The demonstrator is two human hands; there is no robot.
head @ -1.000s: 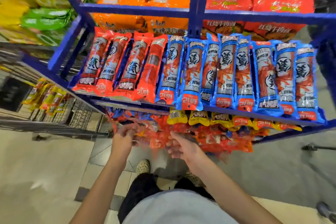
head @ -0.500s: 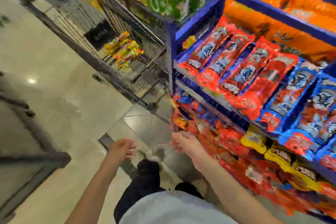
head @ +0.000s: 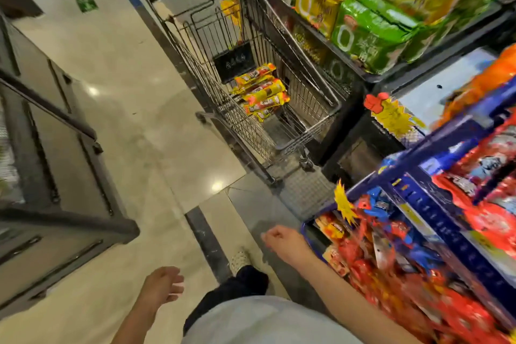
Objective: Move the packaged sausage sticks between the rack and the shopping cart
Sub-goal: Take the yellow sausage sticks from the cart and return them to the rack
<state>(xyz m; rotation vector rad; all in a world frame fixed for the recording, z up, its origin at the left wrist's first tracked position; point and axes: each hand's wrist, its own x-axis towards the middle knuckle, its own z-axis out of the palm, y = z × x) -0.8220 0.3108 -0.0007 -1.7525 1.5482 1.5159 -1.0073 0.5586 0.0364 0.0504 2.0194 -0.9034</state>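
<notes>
Head view: cart point(head: 307, 131) holds yellow sausage packs point(head: 262, 92).

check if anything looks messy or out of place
The blue rack has a jumbled heap of red packets on its bottom shelf, not neat rows. Yellow sausage packs lie loosely stacked in the shopping cart.

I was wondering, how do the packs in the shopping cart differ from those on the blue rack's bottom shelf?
The cart packs are mostly yellow; the rack packs are mostly red. The cart packs are few, lying roughly side by side; the rack packs form a large jumbled heap. Both are shiny wrapped snacks.
</notes>
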